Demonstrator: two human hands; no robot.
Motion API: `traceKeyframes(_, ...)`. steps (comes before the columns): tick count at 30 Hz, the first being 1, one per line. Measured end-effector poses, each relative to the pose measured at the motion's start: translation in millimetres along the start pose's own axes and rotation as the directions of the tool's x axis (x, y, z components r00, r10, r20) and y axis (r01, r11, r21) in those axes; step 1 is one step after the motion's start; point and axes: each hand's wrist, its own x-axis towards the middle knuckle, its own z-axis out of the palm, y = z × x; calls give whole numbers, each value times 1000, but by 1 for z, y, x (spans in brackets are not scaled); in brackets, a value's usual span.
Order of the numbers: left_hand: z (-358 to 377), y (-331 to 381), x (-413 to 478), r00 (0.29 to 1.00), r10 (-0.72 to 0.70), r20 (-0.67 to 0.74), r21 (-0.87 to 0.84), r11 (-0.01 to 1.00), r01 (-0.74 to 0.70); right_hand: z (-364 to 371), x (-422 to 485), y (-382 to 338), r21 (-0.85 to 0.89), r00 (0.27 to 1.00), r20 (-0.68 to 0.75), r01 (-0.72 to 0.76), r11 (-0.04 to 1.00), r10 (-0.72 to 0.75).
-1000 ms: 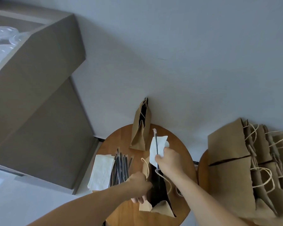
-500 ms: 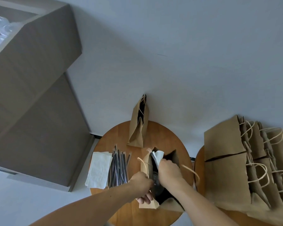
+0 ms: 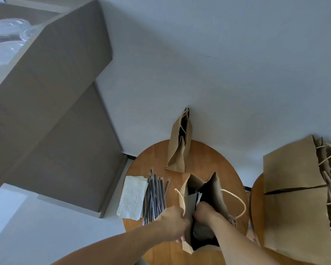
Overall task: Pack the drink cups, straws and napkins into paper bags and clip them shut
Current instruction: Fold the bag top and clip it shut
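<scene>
An open brown paper bag [image 3: 217,190] stands on the round wooden table [image 3: 214,159]. My left hand [image 3: 173,222] grips the bag's left rim by its twine handle. My right hand [image 3: 203,210] reaches down into the bag's mouth, holding a white napkin [image 3: 198,197] whose top corner shows just above the fingers; whether the straw is still in the hand is hidden. A stack of white napkins [image 3: 132,196] and a bundle of wrapped dark straws [image 3: 154,197] lie on the table to the left. A second paper bag [image 3: 179,144] stands at the table's far edge.
A pile of flat paper bags [image 3: 296,196] with twine handles lies on another table at the right. A large cardboard box [image 3: 52,73] at the left holds clear plastic cups [image 3: 6,37]. A white wall rises behind the table.
My right hand has gone from holding the napkin and straw above the bag to pushing them down inside it. My left hand has kept its hold on the rim.
</scene>
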Motion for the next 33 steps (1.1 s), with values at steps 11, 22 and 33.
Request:
traceKeyframes(11,-6,-2,3,979,65,-195,216,976,-21,8,7,-1,7,970,-239,-28,1000,29)
traceKeyframes(22,-10,-6,13,982,118,-145,125,987,-100,-55,-85,-38,-349,866,-372,204,915,-335)
traceKeyframes(33,8,-3,11,979,182,94,-7,983,-182,-71,-97,42,636,1000,24,-20,772,6)
